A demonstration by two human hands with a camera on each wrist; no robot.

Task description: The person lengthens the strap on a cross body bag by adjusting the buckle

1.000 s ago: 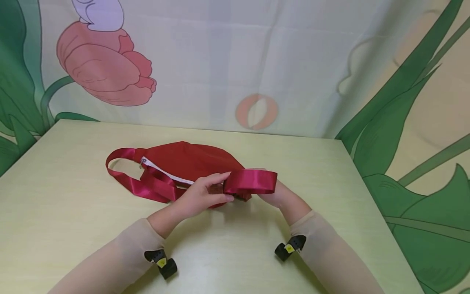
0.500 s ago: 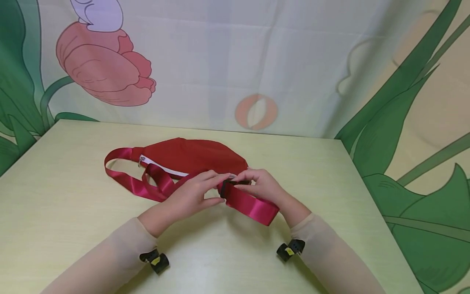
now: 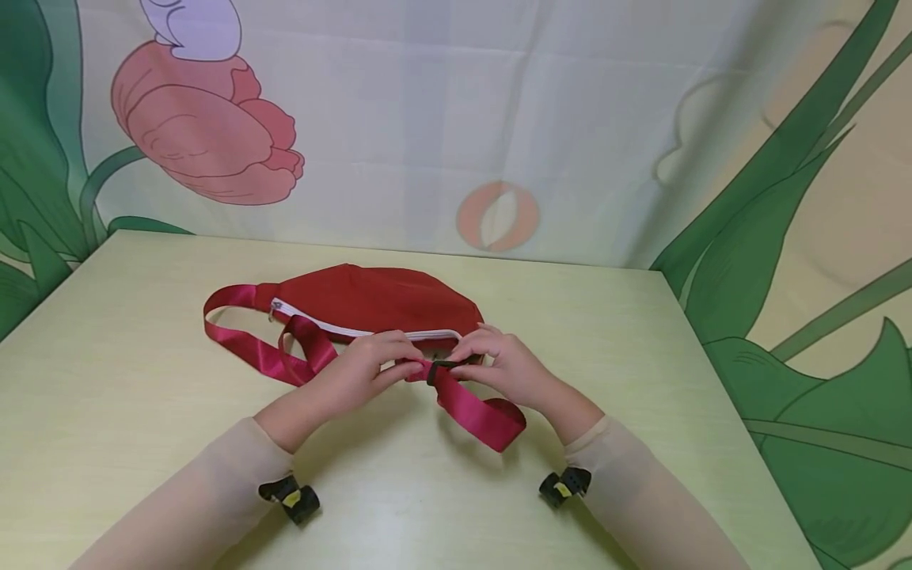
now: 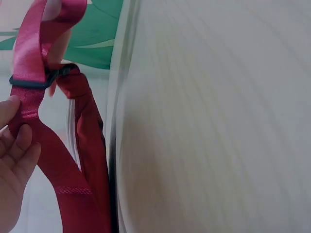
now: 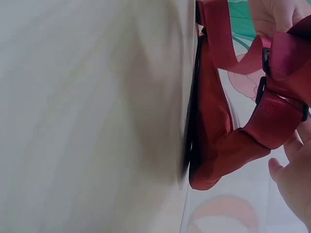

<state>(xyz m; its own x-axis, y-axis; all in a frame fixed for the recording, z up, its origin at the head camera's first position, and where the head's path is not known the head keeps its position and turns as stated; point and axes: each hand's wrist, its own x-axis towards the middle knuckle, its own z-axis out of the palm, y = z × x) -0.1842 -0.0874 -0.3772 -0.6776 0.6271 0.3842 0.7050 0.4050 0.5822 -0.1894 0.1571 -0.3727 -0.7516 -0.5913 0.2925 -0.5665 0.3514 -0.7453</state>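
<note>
A red waist bag with a white zipper lies on the table. Its shiny crimson strap runs through a black buckle at the bag's right end, and a loop of it hangs in front. My left hand pinches the strap just left of the buckle; the left wrist view shows the thumb and fingertips on the webbing. My right hand pinches the buckle's right side. In the right wrist view the strap partly hides those right fingers.
Another part of the strap curls at the bag's left on the pale table. Behind the table hangs a cloth backdrop with printed flowers and leaves. A small black camera sits on each wrist.
The strap loop has dropped from in front of the right hand and now hangs lower, toward me. The left hand has shifted slightly left along the strap. The bag's zipper shows more.
</note>
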